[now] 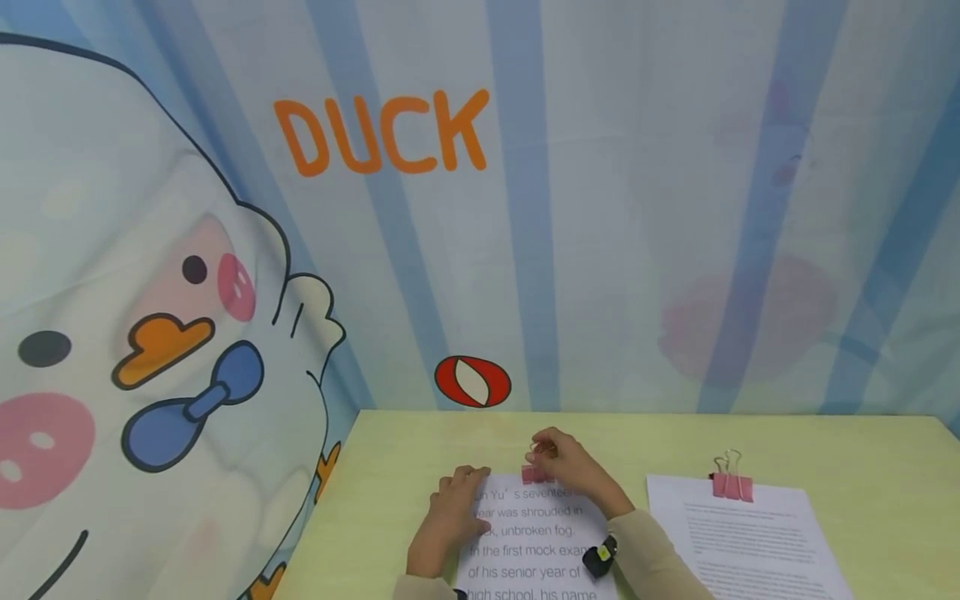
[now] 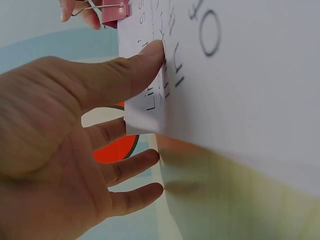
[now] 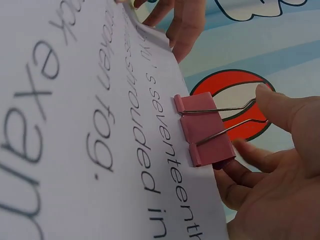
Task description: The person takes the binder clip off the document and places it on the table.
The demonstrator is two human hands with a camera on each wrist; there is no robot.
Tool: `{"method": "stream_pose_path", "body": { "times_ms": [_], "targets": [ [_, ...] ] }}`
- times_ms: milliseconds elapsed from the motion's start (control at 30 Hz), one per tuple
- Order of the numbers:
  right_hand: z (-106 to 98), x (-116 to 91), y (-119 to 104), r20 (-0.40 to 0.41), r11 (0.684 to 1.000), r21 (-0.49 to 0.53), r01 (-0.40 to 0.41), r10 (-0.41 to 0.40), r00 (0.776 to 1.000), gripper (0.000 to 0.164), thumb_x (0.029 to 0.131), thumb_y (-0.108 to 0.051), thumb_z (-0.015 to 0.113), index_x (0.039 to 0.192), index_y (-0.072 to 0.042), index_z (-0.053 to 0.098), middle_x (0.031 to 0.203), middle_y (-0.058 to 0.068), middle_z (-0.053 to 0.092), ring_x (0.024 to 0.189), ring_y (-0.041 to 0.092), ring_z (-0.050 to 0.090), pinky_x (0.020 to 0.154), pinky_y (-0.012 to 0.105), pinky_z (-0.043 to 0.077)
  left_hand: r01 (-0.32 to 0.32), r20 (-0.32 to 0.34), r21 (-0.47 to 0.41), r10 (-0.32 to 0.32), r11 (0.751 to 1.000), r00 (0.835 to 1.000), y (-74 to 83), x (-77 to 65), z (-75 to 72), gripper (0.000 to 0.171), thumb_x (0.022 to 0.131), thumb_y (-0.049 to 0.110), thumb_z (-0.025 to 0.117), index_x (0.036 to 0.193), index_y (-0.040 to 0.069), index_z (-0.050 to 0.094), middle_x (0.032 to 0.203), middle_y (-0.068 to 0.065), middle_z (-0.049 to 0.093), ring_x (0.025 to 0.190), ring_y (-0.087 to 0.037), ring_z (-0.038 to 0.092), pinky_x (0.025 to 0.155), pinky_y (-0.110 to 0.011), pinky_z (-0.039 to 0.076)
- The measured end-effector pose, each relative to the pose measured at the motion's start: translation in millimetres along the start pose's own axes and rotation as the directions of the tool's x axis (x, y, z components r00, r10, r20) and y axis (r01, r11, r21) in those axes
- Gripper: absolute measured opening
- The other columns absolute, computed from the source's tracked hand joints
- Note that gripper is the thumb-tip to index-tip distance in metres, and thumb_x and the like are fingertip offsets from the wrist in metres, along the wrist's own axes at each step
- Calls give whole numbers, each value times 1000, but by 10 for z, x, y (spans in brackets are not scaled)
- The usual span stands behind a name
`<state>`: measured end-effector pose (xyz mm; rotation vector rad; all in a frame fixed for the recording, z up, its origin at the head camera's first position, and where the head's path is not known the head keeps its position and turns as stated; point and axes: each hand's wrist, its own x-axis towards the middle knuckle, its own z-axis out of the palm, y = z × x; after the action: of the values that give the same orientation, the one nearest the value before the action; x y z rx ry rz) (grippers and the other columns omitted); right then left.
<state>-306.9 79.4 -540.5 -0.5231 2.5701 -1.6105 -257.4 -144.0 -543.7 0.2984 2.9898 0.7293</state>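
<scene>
A printed sheet of paper (image 1: pixel 525 533) in large type lies in front of me, with a pink binder clip (image 3: pixel 207 130) biting its top edge. My right hand (image 1: pixel 573 467) holds that clip; in the right wrist view the thumb is at the wire handles (image 3: pixel 225 120), which lie over the page side, and the other fingers are behind the clip. At the sheet's upper left corner, my left hand (image 2: pixel 85 120) pinches the paper, thumb on the printed face and index finger behind it. Its other fingers stretch out past the paper's edge.
To the right lies a second printed page (image 1: pixel 742 542) in small type, with another pink binder clip (image 1: pixel 732 487) on its top edge, handles upright. Behind the pale yellow table (image 1: pixel 375 500) hangs a striped blue curtain (image 1: pixel 600 208) with duck pictures.
</scene>
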Motion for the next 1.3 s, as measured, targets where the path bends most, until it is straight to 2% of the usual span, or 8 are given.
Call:
{"method": "stream_pose_path", "body": {
  "times_ms": [167, 467, 933, 1067, 1233, 1300],
  "targets": [
    [-9, 20, 13, 33, 1000, -22, -20, 20, 999, 47, 96, -20, 70, 129, 11, 58, 109, 12, 67, 105, 29, 63, 96, 52, 50, -10, 0, -3, 10, 1000, 1000, 11, -22, -18, 78, 70, 7, 90, 141, 7, 57, 139, -17, 52, 125, -43, 45, 101, -67, 37],
    [-46, 37, 21, 45, 994, -103, 35, -31, 999, 44, 94, -25, 73, 122, 9, 64, 99, 7, 67, 91, 20, 61, 88, 46, 53, -7, -7, 0, 7, 1000, 1000, 20, -28, -21, 78, 70, 6, 90, 141, 9, 57, 139, -17, 51, 125, -43, 45, 101, -67, 37],
    [-3, 39, -24, -3, 991, -126, 41, -42, 999, 30, 93, -16, 73, 112, 6, 69, 91, 4, 67, 85, 17, 60, 81, 43, 54, 11, -12, 17, -11, 1000, 1000, 41, -31, -36, 78, 69, 6, 91, 140, 10, 58, 138, -17, 53, 123, -43, 47, 99, -67, 38],
    [5, 49, -20, -36, 987, -139, 75, -81, 996, 25, 93, -14, 73, 109, 6, 70, 91, 4, 69, 84, 18, 63, 80, 42, 55, 9, -16, 10, -9, 1000, 1000, 37, -29, -29, 77, 69, 6, 91, 139, 10, 58, 137, -17, 52, 123, -43, 47, 99, -67, 39],
    [8, 47, -34, -80, 983, -137, 126, -137, 987, 24, 93, -11, 73, 108, 6, 70, 94, 7, 71, 89, 24, 67, 85, 47, 55, -4, -23, 8, 4, 1000, 1000, 28, -20, -20, 78, 69, 6, 91, 139, 10, 58, 137, -17, 52, 122, -43, 47, 98, -67, 39],
    [13, 38, -41, -95, 984, -130, 121, -134, 986, 25, 93, -11, 72, 110, 7, 70, 96, 8, 71, 91, 26, 67, 84, 47, 55, -14, -23, 7, 14, 1000, 1000, 29, -19, -21, 78, 68, 6, 91, 139, 10, 58, 136, -17, 53, 121, -43, 47, 97, -67, 40]
  ]
}}
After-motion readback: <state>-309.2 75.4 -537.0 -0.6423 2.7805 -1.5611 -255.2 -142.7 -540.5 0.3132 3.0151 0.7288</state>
